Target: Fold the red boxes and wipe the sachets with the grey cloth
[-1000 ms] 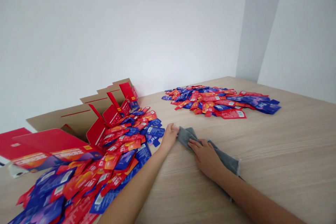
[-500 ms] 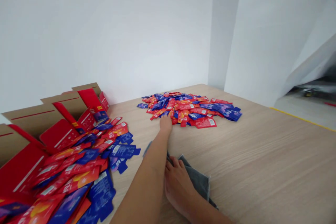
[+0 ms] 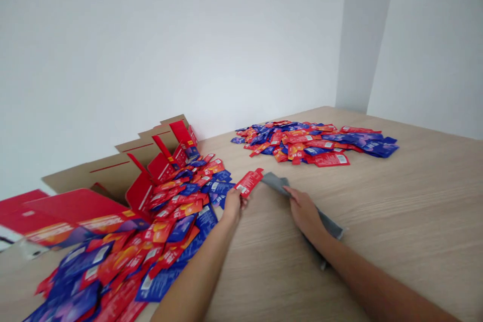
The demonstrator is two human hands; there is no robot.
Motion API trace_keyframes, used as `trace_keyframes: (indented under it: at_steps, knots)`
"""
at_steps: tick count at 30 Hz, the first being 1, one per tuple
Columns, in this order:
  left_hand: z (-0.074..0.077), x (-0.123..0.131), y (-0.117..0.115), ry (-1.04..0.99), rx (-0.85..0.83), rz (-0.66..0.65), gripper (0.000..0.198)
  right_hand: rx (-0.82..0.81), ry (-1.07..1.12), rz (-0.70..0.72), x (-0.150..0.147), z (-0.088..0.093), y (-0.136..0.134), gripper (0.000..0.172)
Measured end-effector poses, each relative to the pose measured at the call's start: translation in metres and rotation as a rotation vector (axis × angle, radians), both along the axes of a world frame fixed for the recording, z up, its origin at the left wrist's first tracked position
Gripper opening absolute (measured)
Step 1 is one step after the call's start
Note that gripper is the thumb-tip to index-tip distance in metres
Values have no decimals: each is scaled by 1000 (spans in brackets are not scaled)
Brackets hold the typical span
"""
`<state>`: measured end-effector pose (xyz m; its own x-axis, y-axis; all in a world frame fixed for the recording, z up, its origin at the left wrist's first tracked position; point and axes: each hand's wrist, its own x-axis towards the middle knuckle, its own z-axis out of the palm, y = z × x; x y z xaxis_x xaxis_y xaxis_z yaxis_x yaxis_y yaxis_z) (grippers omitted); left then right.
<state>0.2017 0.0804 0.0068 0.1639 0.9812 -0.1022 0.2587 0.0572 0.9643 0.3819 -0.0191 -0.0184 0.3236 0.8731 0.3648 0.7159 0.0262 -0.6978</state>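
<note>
Between the fingers of my left hand (image 3: 234,205) is a red packet (image 3: 249,182), raised near the right side of the left packet pile (image 3: 188,201). My right hand (image 3: 304,211) is closed on a grey cloth (image 3: 331,225), which sticks out in front of the fingers and behind the wrist. The far packet pile (image 3: 298,141), red, blue and orange, lies beyond both hands on the wooden table (image 3: 377,221).
Open red cardboard boxes (image 3: 109,206) with brown insides stand in a row along the left, behind the left pile. A white wall (image 3: 188,35) rises behind the table.
My left hand has come back from the far pile with a red packet in it. My right hand has lifted and gathered the cloth. The view has turned left, showing more boxes.
</note>
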Motion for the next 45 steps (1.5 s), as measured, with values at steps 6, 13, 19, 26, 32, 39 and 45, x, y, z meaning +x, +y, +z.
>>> trace_keyframes:
  at_steps: [6, 13, 19, 26, 32, 39, 45]
  knots:
    - [-15, -27, -66, -29, -123, -99, 26, 177, -99, 216, -28, 4, -17, 51]
    - [-16, -25, -71, 12, -154, -141, 25, -133, -563, 314, -45, 1, -21, 61]
    - [-4, -42, -83, 457, 761, -311, 22, 71, -168, -10, 25, -7, 6, 51]
    - [-3, -40, -86, 737, 989, -545, 26, 175, -317, 418, -23, 13, -21, 54]
    - [-1, -43, -83, 555, 856, -489, 27, -215, -492, 326, -15, -2, -8, 56]
    - [44, -103, -29, -21, 344, 6, 20, -263, -588, 127, 15, -2, 4, 52]
    - [74, -127, -19, -495, -17, 335, 18, -161, -543, 269, 28, 7, 14, 40]
